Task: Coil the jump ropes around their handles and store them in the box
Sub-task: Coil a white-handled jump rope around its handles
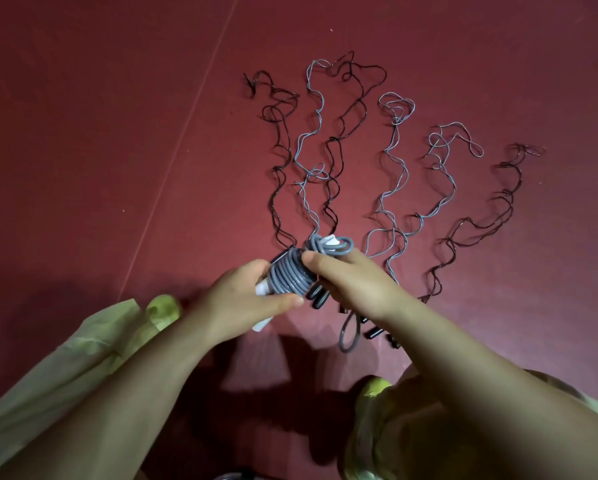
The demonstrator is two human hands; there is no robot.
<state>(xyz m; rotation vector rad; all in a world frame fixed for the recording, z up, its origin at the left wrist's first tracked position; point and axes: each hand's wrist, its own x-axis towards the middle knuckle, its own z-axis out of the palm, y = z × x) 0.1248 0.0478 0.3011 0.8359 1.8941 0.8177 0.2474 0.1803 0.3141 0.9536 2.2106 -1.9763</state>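
Note:
A grey jump rope [289, 275] is wound in tight turns around its white handles [262, 289]. My left hand [245, 299] grips the lower end of this bundle, thumb along its underside. My right hand [346, 282] pinches the top of the coil, where a loose grey loop [335, 247] sticks out. Another grey loop [348, 334] hangs below my right wrist. Several uncoiled ropes, black [280, 161] and grey [394, 168], lie stretched out on the red floor beyond my hands. No box is in view.
Black handles [320, 297] of the loose ropes lie on the floor under my hands, with more [373, 332] near my right forearm. A pale line [186, 116] crosses the red floor on the left. My knees in light green cloth [93, 348] frame the bottom.

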